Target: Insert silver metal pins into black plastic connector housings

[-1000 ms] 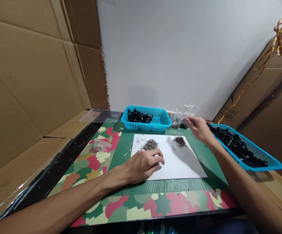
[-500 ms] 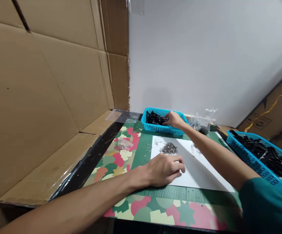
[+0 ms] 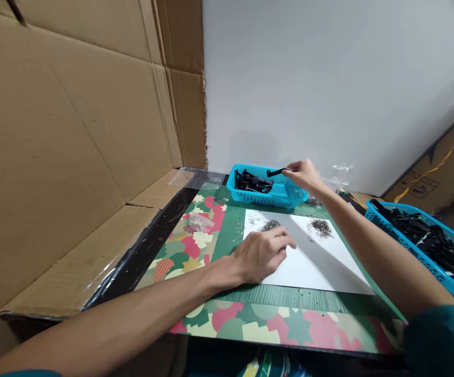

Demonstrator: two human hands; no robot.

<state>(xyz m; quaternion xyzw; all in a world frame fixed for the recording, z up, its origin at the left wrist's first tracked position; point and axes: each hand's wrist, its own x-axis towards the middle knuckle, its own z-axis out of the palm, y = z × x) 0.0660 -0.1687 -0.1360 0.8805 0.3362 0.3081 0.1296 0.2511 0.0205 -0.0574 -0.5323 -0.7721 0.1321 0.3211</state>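
Observation:
Above the right part of a blue basket (image 3: 268,199), my right hand (image 3: 304,175) pinches a slim black part (image 3: 276,172) that points left. Other black parts (image 3: 252,181) lie in the left half of that basket. My left hand (image 3: 261,255) rests on the left side of a white sheet (image 3: 309,267), its fingers curled and pressed together; whether they hold anything small is hidden. Just beyond its knuckles lies a pile of tiny metal pieces (image 3: 269,225). A second pile of small metal pieces (image 3: 321,228) is on the sheet's right side.
A larger blue basket (image 3: 415,251) full of black parts stands at the right. Clear plastic bags (image 3: 200,222) lie left of the sheet and behind it. Cardboard (image 3: 73,120) walls the left side; a white wall stands behind.
My right hand has lifted out of the basket and moved right, with a black part now between its fingers. The left hand's fingers have curled slightly. The camera view has shifted a little.

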